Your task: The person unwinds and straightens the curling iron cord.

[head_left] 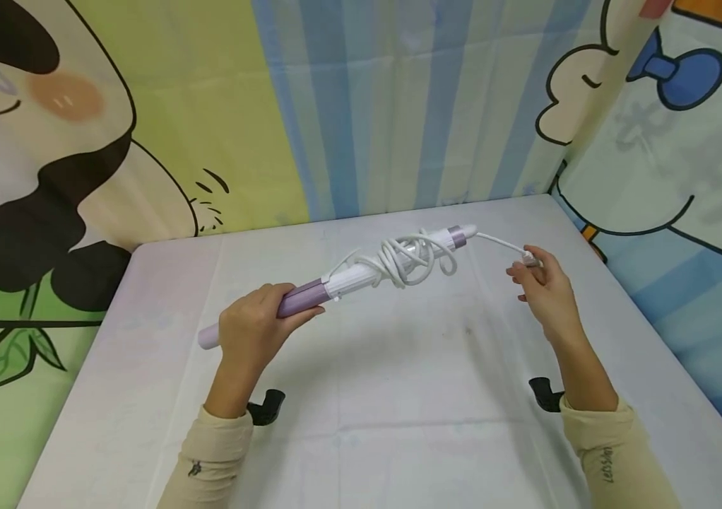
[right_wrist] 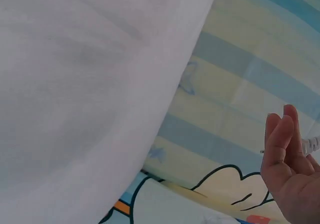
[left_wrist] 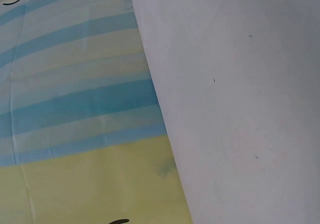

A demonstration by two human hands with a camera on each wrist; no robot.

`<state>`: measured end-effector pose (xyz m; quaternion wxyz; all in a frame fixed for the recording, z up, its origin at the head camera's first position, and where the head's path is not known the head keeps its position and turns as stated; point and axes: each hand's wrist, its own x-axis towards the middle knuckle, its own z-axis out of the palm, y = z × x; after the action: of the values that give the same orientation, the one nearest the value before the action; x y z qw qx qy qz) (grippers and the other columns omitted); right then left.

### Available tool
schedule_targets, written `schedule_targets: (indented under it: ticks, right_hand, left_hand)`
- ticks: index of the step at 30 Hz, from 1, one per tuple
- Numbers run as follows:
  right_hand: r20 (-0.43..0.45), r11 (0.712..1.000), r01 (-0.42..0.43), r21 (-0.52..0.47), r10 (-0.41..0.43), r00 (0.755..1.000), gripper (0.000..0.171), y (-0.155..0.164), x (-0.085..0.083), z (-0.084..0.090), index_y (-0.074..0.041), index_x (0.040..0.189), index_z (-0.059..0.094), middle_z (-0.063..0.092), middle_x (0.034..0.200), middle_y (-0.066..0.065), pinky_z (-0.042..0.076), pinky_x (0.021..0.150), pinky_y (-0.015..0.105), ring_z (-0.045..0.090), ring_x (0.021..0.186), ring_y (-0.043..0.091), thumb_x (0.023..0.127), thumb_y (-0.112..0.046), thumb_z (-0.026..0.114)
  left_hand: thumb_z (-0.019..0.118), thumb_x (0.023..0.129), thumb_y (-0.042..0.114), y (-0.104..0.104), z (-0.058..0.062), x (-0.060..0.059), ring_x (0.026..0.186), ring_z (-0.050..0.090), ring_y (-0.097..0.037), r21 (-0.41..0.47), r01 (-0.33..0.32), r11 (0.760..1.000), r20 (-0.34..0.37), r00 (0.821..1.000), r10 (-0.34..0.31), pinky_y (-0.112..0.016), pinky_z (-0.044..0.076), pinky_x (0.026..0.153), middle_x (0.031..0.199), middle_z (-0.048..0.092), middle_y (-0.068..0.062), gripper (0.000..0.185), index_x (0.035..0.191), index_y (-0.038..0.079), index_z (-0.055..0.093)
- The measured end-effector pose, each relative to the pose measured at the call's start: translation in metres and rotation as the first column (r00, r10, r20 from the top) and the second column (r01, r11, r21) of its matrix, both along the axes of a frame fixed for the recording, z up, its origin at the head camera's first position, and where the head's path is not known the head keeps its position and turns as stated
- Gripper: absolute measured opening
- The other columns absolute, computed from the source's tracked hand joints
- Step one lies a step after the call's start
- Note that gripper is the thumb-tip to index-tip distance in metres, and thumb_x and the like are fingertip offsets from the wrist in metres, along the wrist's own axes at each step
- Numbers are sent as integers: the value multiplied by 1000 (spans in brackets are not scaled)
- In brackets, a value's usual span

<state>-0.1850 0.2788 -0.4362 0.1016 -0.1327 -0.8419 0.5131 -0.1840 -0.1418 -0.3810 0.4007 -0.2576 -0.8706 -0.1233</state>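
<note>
While the left hand [head_left: 253, 325] is gripping one lavender-and-white curling wand [head_left: 345, 281] round its lavender part, the right hand [head_left: 548, 293] is pinching the one plug [head_left: 530, 259] of its single white cord [head_left: 408, 261], the wand hanging tilted above the worktop [head_left: 399, 452] toward its far edge. Several loops are lying round the white part and one short stretch is running free, so the job is seemingly standing partway: if unwinding, most is waiting; if winding, only the tail.
</note>
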Motion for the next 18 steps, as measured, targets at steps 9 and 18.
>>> schedule_targets:
  ticks: [9, 18]
  right_hand:
    - [344, 863, -280, 421, 134, 930, 41, -20, 19, 23, 7, 123, 47, 66, 75, 13, 39, 52, 28, 57, 65, 23, 95, -23, 47]
    - [415, 807, -428, 407, 254, 874, 41, -29, 19, 24, 2, 125, 48, 65, 86, 16, 44, 58, 32, 57, 70, 22, 95, -26, 46]
  left_hand:
    - [52, 78, 66, -1, 2, -1, 53, 61, -23, 35, -11, 999, 16, 1000, 10, -35, 47, 45, 70, 68, -9, 62, 83, 6, 66]
    - [76, 64, 52, 1, 1, -1, 51, 61, -21, 6, -10, 1000, 20, 1000, 10, -34, 46, 44, 70, 68, -8, 51, 82, 6, 66]
